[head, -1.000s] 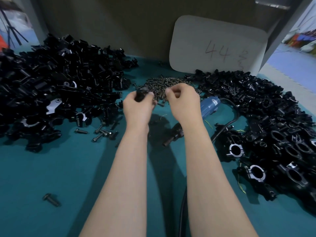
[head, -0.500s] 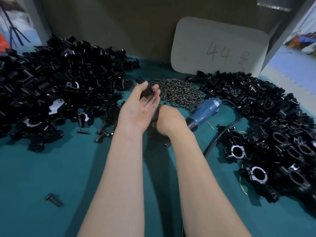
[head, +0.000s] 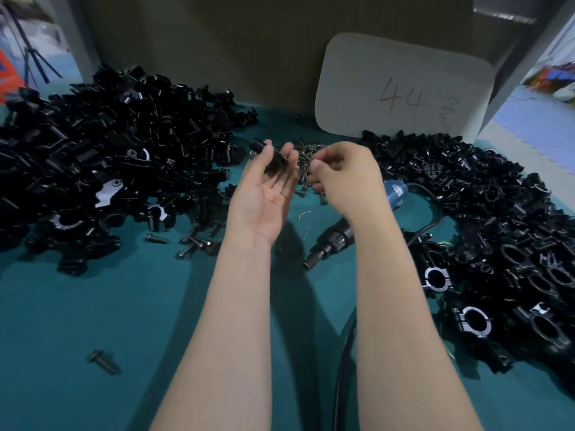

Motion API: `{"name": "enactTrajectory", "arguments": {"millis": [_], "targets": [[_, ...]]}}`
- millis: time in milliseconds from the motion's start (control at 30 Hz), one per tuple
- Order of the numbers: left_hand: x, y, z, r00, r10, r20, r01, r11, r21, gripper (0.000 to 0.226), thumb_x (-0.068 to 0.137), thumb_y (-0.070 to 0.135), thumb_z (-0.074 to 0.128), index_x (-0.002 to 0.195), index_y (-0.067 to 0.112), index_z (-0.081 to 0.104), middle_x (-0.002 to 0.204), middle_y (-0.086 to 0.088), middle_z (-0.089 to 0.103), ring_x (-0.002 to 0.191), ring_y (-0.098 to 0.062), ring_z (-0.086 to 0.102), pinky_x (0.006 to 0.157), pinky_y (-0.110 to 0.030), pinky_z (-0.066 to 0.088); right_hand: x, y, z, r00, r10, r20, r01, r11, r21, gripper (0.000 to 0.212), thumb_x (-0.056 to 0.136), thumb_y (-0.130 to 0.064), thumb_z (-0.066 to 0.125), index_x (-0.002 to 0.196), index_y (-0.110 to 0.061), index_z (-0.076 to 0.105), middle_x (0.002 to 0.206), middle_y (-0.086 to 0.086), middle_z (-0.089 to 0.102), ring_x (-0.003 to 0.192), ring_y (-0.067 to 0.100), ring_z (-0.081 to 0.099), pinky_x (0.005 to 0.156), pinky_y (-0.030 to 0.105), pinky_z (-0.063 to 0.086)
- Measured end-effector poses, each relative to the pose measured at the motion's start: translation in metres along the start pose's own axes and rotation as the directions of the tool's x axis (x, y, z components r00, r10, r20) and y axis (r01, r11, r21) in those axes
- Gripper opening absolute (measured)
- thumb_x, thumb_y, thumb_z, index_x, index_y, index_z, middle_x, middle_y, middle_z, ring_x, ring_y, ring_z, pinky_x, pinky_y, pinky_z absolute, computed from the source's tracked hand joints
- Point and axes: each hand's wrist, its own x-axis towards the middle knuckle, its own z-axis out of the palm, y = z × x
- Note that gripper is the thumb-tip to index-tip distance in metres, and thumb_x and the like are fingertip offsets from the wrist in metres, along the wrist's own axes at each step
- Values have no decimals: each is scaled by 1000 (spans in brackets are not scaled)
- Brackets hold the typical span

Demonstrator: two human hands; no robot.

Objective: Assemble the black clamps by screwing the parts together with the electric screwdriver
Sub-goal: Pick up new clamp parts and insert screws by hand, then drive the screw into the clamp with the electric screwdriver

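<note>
Black clamp part (head: pixel 274 159) lay across fingers of left hand (head: pixel 264 194), palm up & open. Right hand (head: pixel 345 175) was pinched shut beside it, contents hidden; electric screwdriver (head: pixel 336 241) lay on teal surface (head: pixel 93 306) under right wrist

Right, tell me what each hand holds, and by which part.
Left hand: black clamp part lying across its open fingers. Right hand: fingertips pinched together over the screws; what it holds cannot be told.

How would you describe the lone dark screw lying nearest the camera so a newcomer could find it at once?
Start at the big heap of black clamp parts on the left of the teal table. Come toward the camera, past the scattered screws at its edge. The lone dark screw lies alone on bare teal, left of the left forearm, touching nothing.
</note>
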Motion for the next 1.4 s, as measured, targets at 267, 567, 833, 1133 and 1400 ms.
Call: {"name": "enactTrajectory", "arguments": {"millis": [267,567,833,1133,1400], "targets": [[2,-5,2,993,122,-4,-119,980,156,7,95,7,56,93,13,59,93,-12,67,82,-16,67,79,-24,56,-1,-3,5,995,-83,51,88,991,-97,9,88,-15,64,86,-23,62,88,-4,65,85,13,63,77,20,48],[1,-15,11,947,321,-27,-236,748,621,28,90,6,65,117,-2,61,98,-8,64,96,-23,63,90,-33,51,-3,3,19,995,-29,-91,30,999,14,14,93,-17,56,80,-20,54,84,6,69,78,19,66,75,31,53],[2,-13,9,917,360,-172,-223,821,526,9,90,4,65,98,6,62,80,-4,61,68,-14,57,59,-19,50,0,2,31,999,-38,19,39,997,-64,3,94,-16,54,91,-18,55,93,8,68,88,24,65,81,35,51],[1,-20,13,901,380,-209,-196,786,587,19,87,6,68,106,3,66,89,-4,66,79,-13,61,78,-25,53,-2,14,40,999,-46,-28,40,985,-170,24,99,-29,40,83,-12,47,74,4,55,63,16,47,51,30,31],[-2,-23,20,927,322,-194,-148,786,601,19,88,5,67,107,7,66,98,-6,67,86,-15,63,83,-26,54,-1,15,31,999,32,-33,-39,975,-221,47,102,-40,31,75,-10,54,77,6,64,71,23,54,62,32,37]]}}
